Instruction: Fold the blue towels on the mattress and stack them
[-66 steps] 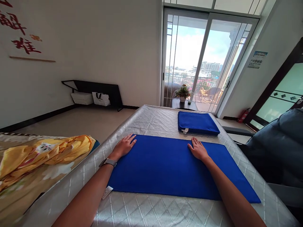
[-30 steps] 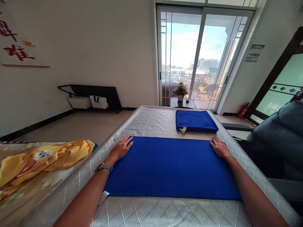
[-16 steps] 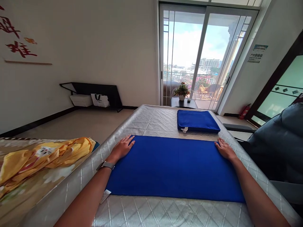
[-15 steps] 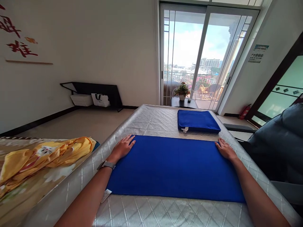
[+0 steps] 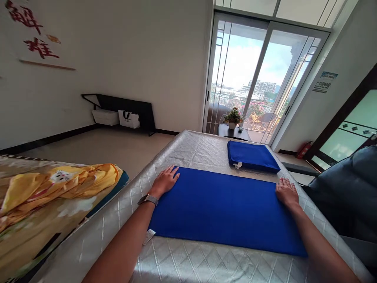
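A flat blue cloth (image 5: 226,212), folded into a long rectangle, lies across the quilted silver-grey mattress (image 5: 203,153). My left hand (image 5: 165,181) rests palm down on its far left corner, fingers stretched out, with a watch (image 5: 148,199) on the wrist. At the far right corner, my right hand (image 5: 287,192) lies flat with its fingers extended, partly over the cloth's edge. A white tag (image 5: 149,236) sticks out at the near left corner. Beyond the cloth sits a smaller folded stack of blue cloth (image 5: 253,156), with its own white label (image 5: 238,165).
To the left, a yellow cloth (image 5: 64,182) lies crumpled on a patterned bed. A dark padded chair (image 5: 347,188) stands close at the right. A small table (image 5: 234,133) with a potted plant (image 5: 232,117) is beyond the mattress, before glass doors.
The camera view has tilted and shifted, so the scene sits differently. Both hands stay at the far corners of the blue cloth; the right hand's fingers now point more straight ahead.
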Demonstrator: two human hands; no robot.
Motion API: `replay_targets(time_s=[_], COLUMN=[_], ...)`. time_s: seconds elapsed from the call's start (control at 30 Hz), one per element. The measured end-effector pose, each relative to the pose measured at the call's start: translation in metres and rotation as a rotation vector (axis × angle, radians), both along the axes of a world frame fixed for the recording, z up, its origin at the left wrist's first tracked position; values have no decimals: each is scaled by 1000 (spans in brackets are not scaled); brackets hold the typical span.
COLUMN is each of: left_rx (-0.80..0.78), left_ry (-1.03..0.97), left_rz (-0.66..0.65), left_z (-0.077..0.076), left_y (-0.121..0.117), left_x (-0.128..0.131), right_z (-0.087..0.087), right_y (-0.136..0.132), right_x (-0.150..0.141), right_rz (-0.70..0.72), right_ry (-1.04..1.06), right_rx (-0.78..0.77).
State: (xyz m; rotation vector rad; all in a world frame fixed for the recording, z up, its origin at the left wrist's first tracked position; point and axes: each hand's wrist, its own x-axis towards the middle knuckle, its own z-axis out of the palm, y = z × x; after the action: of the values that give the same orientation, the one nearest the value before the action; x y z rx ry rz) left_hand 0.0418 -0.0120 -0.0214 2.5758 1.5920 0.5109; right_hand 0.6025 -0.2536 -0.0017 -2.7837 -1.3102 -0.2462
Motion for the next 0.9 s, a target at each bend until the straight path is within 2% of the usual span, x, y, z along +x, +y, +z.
replay_targets(time_s=[0.1,0.2,0.37,0.47,0.57,0.63,0.7,0.9], left_rx=[14,17,22,41,44,43,50,62], left_ry=[-15,-27,-29,-18,-22,-16,0,-22], left_rz=[1,1,8,6,2,4,7,-5], left_z=[-2,-2,-1,0,1,1,1,0], left_y=[-1,-1,-3,-5,-6,-6,-6,-4], left_x=[1,2,4,4,4,4,4,4], right_z=[14,20,16,13,12,10,10,10], right_y=[14,43,84,90,88,88,88,87], right_x=[-56,-124,-257,-336,-395,-417,-428,-429], right_rz=[2,111,397,641,781,821,828,787], right_ry=[-2,31,138,323,409,439,468,495], right_rx=[96,81,27,99,140,135,108,39])
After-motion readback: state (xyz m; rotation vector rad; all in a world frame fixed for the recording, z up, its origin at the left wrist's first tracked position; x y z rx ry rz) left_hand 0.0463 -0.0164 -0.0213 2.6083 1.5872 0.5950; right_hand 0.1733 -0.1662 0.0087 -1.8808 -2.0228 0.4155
